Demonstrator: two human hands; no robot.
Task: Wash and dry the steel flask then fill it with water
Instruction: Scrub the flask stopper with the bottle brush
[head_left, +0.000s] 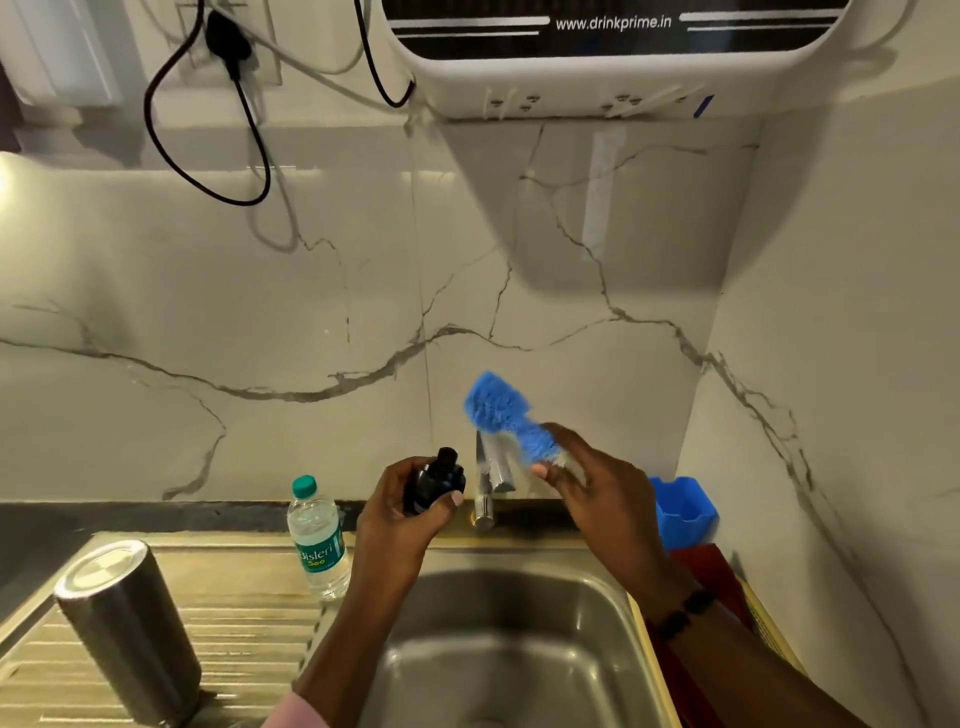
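Flask (127, 631) stands upside down on the draining board (249, 618), left of the sink (519, 649). Left hand (410, 512) grips its black lid (436, 480); right hand (592, 486) holds a blue brush (501, 410) near the tap (488, 483).

Flask (127, 631) on drainboard (249, 639) left of sink (509, 649), bottle (318, 540) between.

One flask (127, 631), one bottle (317, 540), one brush (506, 415)
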